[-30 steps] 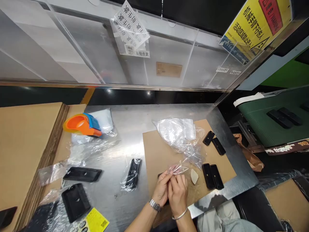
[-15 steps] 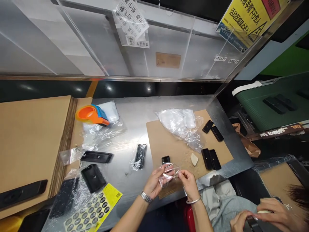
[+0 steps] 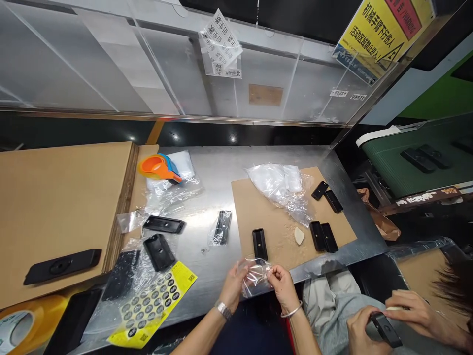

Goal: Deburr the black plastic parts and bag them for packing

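Observation:
A clear plastic bag [image 3: 254, 274] is stretched between my two hands over the table's front edge. My left hand [image 3: 233, 285], with a metal watch on its wrist, has its fingers closed on the bag's left side. The fingertips of my right hand [image 3: 281, 285] pinch its right edge, and a bangle circles that wrist. Just beyond the bag, a black plastic tray-like part [image 3: 259, 244] lies hollow side up on the cardboard sheet [image 3: 242, 207]. Farther left, another black part [image 3: 222, 227] sits inside a clear bag on the metal table [image 3: 207, 197].
Several black parts [image 3: 324, 236] and a cream-coloured lump [image 3: 299, 236] rest on the cardboard. A heap of clear bags [image 3: 269, 185] lies behind them. At left are an orange tape dispenser [image 3: 158, 166], a yellow sticker sheet [image 3: 185, 276] and stacked cardboard [image 3: 62, 197]. A co-worker's hands [image 3: 417, 313] hold a black part at right.
My view has shifted left. Both hands have drawn back toward me with the bag, uncovering the black part on the cardboard. The co-worker's black part shows more fully.

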A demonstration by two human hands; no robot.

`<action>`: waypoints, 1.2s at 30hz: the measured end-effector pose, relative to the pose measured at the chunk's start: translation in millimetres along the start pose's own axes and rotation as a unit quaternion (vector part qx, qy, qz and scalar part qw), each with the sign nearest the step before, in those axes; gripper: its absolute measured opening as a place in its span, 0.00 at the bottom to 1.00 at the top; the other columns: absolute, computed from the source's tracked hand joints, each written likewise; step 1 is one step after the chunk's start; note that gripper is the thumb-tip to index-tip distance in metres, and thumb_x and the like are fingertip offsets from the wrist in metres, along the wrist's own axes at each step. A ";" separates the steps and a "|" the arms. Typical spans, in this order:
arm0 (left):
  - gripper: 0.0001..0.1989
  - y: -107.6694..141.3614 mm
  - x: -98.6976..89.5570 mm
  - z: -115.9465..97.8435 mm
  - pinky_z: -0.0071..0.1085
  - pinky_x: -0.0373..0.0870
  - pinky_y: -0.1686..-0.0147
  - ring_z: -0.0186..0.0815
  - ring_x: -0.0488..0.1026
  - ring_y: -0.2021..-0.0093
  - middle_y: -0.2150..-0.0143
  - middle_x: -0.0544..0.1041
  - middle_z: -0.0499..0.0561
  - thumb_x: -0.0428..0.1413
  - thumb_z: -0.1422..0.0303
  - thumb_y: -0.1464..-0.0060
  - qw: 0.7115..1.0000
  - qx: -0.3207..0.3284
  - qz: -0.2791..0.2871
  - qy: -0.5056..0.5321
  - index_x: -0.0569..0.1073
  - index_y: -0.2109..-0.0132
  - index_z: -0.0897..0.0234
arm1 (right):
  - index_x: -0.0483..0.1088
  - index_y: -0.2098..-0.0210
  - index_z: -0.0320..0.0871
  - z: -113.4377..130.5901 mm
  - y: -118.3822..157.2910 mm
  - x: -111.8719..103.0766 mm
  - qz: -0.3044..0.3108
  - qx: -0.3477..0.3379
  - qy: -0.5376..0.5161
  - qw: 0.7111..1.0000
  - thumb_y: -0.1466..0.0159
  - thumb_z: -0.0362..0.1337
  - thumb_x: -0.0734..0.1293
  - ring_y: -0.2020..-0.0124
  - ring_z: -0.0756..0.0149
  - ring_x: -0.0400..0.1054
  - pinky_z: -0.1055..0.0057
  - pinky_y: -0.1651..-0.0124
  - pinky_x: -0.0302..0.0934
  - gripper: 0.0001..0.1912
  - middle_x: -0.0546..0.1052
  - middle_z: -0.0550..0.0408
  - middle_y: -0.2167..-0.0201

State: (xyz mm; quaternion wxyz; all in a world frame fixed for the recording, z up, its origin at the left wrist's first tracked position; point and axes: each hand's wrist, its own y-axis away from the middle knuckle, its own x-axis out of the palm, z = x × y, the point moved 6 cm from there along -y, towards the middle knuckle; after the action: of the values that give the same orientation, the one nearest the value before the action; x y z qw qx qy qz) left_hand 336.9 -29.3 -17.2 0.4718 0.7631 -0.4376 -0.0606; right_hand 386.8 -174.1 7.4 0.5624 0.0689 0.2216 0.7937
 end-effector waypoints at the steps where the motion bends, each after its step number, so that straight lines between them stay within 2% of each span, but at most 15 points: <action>1: 0.18 3.5 -6.3 -1.1 0.36 0.68 0.58 0.39 0.72 0.57 0.53 0.72 0.58 0.57 0.66 0.53 0.999 0.032 -0.019 -0.018 0.66 0.54 0.65 | 0.62 0.77 0.42 3.3 3.8 2.8 -0.001 -0.007 0.014 1.000 0.43 0.43 0.62 0.80 0.73 0.55 0.77 0.75 0.50 0.12 0.62 0.63 0.82; 3: 0.16 12.3 -12.1 -4.5 0.33 0.67 0.58 0.38 0.70 0.56 0.55 0.72 0.54 0.58 0.63 0.55 0.991 0.097 -0.017 -0.087 0.68 0.58 0.63 | 0.63 0.76 0.42 13.2 11.7 10.0 0.003 -0.027 0.049 0.998 0.43 0.39 0.61 0.79 0.72 0.57 0.77 0.74 0.50 0.08 0.63 0.63 0.82; 5: 0.14 21.3 -7.7 -3.5 0.31 0.68 0.65 0.37 0.70 0.63 0.66 0.74 0.52 0.59 0.59 0.58 0.976 0.131 0.034 -0.169 0.71 0.66 0.64 | 0.64 0.77 0.42 24.1 19.2 19.6 0.017 -0.051 0.086 0.995 0.44 0.36 0.62 0.78 0.72 0.58 0.76 0.73 0.51 0.07 0.64 0.62 0.81; 7: 0.16 27.9 -1.4 2.6 0.28 0.65 0.75 0.33 0.67 0.74 0.76 0.70 0.48 0.57 0.55 0.58 0.964 0.130 0.084 -0.217 0.70 0.72 0.65 | 0.65 0.78 0.42 31.6 24.9 28.8 0.027 -0.074 0.118 0.990 0.45 0.34 0.63 0.75 0.71 0.59 0.76 0.71 0.51 0.05 0.66 0.61 0.79; 9: 0.19 30.5 -0.4 8.3 0.26 0.61 0.80 0.29 0.63 0.80 0.81 0.67 0.46 0.55 0.51 0.57 0.962 0.117 0.097 -0.228 0.67 0.75 0.65 | 0.65 0.79 0.43 32.9 27.6 34.9 0.034 -0.088 0.141 0.985 0.47 0.32 0.63 0.74 0.70 0.60 0.76 0.69 0.52 0.05 0.67 0.60 0.79; 12: 0.21 29.3 -9.6 8.5 0.25 0.58 0.80 0.28 0.61 0.82 0.83 0.66 0.45 0.52 0.49 0.56 0.953 0.127 0.075 -0.263 0.63 0.78 0.64 | 0.64 0.78 0.42 24.6 25.9 33.6 0.035 -0.082 0.162 0.983 0.47 0.31 0.63 0.78 0.71 0.60 0.77 0.73 0.53 0.05 0.66 0.62 0.82; 15: 0.20 28.5 -25.1 0.0 0.27 0.59 0.79 0.30 0.60 0.82 0.85 0.64 0.44 0.54 0.52 0.56 0.932 0.166 0.030 -0.320 0.63 0.80 0.63 | 0.63 0.76 0.42 18.9 22.5 23.3 -0.005 -0.073 0.188 0.979 0.43 0.32 0.59 0.79 0.71 0.59 0.77 0.76 0.53 0.06 0.65 0.61 0.82; 18: 0.11 31.6 -33.2 -10.0 0.32 0.63 0.69 0.35 0.65 0.73 0.77 0.68 0.47 0.57 0.58 0.58 0.905 0.226 -0.010 -0.360 0.70 0.74 0.63 | 0.64 0.75 0.42 26.5 24.7 29.8 0.008 -0.109 0.222 0.969 0.43 0.31 0.60 0.74 0.69 0.61 0.74 0.70 0.54 0.05 0.67 0.58 0.77; 21: 0.14 35.8 -26.1 -16.1 0.33 0.64 0.62 0.38 0.68 0.66 0.69 0.72 0.51 0.52 0.64 0.53 0.841 0.309 0.002 -0.443 0.73 0.58 0.60 | 0.65 0.76 0.44 38.2 31.2 52.4 0.069 -0.163 0.251 0.952 0.46 0.28 0.62 0.69 0.67 0.62 0.73 0.65 0.55 0.05 0.69 0.58 0.74; 23: 0.15 35.6 -22.1 -17.8 0.32 0.65 0.65 0.38 0.69 0.67 0.70 0.72 0.52 0.48 0.66 0.50 0.787 0.349 0.014 -0.509 0.74 0.57 0.58 | 0.65 0.75 0.45 41.0 32.0 62.1 0.089 -0.181 0.265 0.943 0.47 0.28 0.62 0.67 0.66 0.63 0.73 0.63 0.55 0.05 0.70 0.58 0.74; 24: 0.15 33.6 -23.3 -19.4 0.31 0.65 0.66 0.37 0.69 0.68 0.71 0.72 0.52 0.46 0.67 0.50 0.770 0.357 0.010 -0.529 0.75 0.59 0.58 | 0.66 0.74 0.45 40.0 30.0 63.3 0.091 -0.182 0.271 0.941 0.46 0.29 0.63 0.67 0.67 0.63 0.73 0.63 0.55 0.05 0.70 0.59 0.74; 27: 0.15 22.8 -39.8 -31.4 0.30 0.65 0.68 0.36 0.70 0.71 0.72 0.73 0.52 0.45 0.67 0.49 0.772 0.349 -0.044 -0.530 0.76 0.62 0.60 | 0.67 0.69 0.45 27.2 13.2 50.0 0.054 -0.149 0.287 0.945 0.42 0.34 0.61 0.69 0.69 0.66 0.75 0.64 0.57 0.03 0.71 0.59 0.73; 31: 0.16 9.1 -65.1 -57.4 0.32 0.65 0.66 0.38 0.71 0.69 0.69 0.75 0.54 0.44 0.66 0.49 0.777 0.328 -0.153 -0.514 0.75 0.62 0.65 | 0.65 0.61 0.39 0.2 -21.4 12.9 -0.076 -0.053 0.336 0.937 0.36 0.36 0.52 0.67 0.64 0.68 0.71 0.64 0.58 0.13 0.73 0.49 0.69; 33: 0.16 3.4 -71.9 -68.4 0.31 0.65 0.67 0.37 0.71 0.70 0.69 0.76 0.53 0.45 0.65 0.50 0.782 0.311 -0.192 -0.505 0.75 0.62 0.65 | 0.66 0.61 0.37 -9.0 -36.5 4.5 -0.106 -0.021 0.364 0.925 0.37 0.37 0.55 0.65 0.61 0.68 0.68 0.64 0.58 0.13 0.73 0.46 0.68; 36: 0.15 -3.5 -74.5 -79.8 0.28 0.64 0.72 0.36 0.70 0.75 0.76 0.75 0.49 0.46 0.64 0.51 0.789 0.283 -0.228 -0.495 0.75 0.63 0.65 | 0.67 0.66 0.37 -14.7 -52.2 5.2 -0.104 0.005 0.395 0.913 0.41 0.37 0.61 0.69 0.64 0.68 0.69 0.66 0.58 0.09 0.74 0.49 0.70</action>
State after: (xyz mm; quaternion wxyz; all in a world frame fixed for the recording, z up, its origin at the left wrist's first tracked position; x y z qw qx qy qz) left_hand 334.0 78.6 -0.1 -0.0743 0.8057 -0.4217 -0.4092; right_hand 424.7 -159.2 -28.9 0.5079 -0.2709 0.4355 0.6921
